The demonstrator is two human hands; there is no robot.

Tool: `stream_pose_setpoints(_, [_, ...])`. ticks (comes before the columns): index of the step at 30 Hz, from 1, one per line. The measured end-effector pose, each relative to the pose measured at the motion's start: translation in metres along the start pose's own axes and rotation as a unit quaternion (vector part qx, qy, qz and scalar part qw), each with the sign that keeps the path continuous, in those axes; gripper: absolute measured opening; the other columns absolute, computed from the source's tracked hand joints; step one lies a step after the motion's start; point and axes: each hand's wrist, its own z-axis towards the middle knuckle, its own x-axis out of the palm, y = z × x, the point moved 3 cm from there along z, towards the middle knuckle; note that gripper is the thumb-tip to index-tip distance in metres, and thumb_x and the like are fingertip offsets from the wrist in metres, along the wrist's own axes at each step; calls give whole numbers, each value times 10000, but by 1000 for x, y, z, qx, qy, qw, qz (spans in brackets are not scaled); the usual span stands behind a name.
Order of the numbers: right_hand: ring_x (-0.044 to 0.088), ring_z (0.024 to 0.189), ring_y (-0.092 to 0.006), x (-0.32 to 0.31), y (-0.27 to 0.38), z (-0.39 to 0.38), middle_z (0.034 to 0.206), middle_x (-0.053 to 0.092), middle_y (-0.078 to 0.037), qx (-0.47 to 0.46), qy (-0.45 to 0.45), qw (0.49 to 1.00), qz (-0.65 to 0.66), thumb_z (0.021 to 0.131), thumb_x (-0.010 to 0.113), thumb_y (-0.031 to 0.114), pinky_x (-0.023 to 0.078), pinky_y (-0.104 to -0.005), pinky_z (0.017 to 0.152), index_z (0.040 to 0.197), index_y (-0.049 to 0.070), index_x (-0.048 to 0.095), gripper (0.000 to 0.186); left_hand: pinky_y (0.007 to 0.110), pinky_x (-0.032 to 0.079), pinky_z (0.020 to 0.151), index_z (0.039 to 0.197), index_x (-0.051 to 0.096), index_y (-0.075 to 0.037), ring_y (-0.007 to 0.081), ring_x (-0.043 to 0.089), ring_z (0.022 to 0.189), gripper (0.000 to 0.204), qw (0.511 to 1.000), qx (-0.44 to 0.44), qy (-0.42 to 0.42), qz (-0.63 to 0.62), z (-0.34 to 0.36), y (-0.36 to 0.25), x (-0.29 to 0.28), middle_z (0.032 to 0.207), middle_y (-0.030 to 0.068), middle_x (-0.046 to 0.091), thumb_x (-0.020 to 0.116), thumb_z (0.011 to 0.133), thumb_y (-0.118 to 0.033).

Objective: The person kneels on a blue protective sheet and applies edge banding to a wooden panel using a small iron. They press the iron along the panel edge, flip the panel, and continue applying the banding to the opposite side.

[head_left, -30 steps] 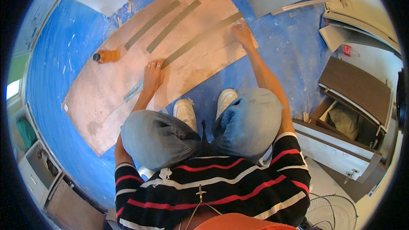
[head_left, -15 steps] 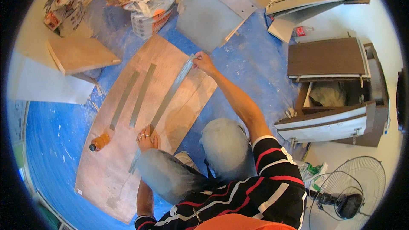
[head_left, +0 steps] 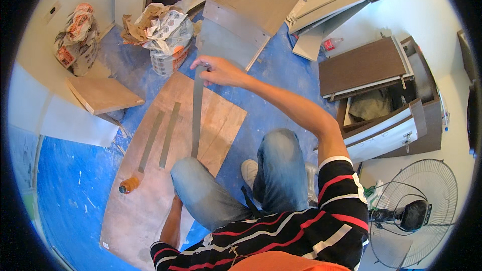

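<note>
My right hand grips the upper end of a long grey strip, raised at the board's far end; the strip's lower part disappears behind my left knee. My left forearm runs up to that knee, which hides the fingers. Beneath lies a large plywood board on blue floor covering. On the board, two shorter grey strips lie roughly parallel, near a bottle of orange liquid lying on its side.
Crumpled bags, a wooden panel and stacked boards line the far side. Brown cabinet parts and a plastic bottle are at the right. A wire fan stands at lower right.
The view has swung round toward the far wall. My right hand has raised the long strip's end from the board. My left hand has moved back and is now hidden by my knee.
</note>
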Motion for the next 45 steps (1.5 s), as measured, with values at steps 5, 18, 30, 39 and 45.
stream_pose_setpoints(5, [749, 808, -185, 7, 35, 40, 1004, 698, -113, -13, 74, 996, 49, 935, 641, 75, 639, -312, 723, 1274, 31, 585, 346, 476, 483, 973, 1406, 553, -66, 290, 599, 1154, 510, 984, -57, 14, -166, -25, 25, -10, 1308, 176, 612, 658, 930, -218])
stream_pose_setpoints(18, [742, 905, -190, -37, 118, 79, 1070, 717, -118, -81, 68, 994, 5, 964, 745, 305, 637, -318, 804, 1153, 8, 651, 365, 309, 528, 801, 1370, 574, -17, 152, 647, 926, 368, 976, 87, -55, -192, -48, -60, -107, 1110, 109, 692, 457, 1104, -242])
stream_pose_setpoints(30, [746, 913, -209, -31, 163, 114, 1029, 724, -135, -151, 22, 983, 102, 907, 812, 308, 636, -309, 835, 1143, -46, 648, 456, 223, 442, 607, 1494, 442, -2, 68, 511, 670, 490, 925, 141, -166, -310, -57, -123, -155, 910, 18, 550, 478, 1103, -296])
stream_pose_setpoints(39, [733, 740, -171, -101, 207, 56, 894, 735, -134, -169, -140, 975, -32, 923, 785, 382, 615, -294, 639, 1099, 13, 661, 427, 252, 394, 583, 1391, 571, 27, 77, 511, 639, 405, 975, 134, -105, -141, -56, -225, -205, 846, 33, 611, 439, 1111, -233])
stream_pose_setpoints(45, [756, 855, -227, -147, 191, 8, 1016, 701, -139, -109, -224, 968, -21, 996, 692, 387, 619, -312, 730, 1191, 22, 609, 422, 325, 495, 620, 1359, 619, -25, 147, 590, 647, 336, 988, 114, -99, -36, -57, -281, -199, 813, 96, 660, 484, 1076, -146])
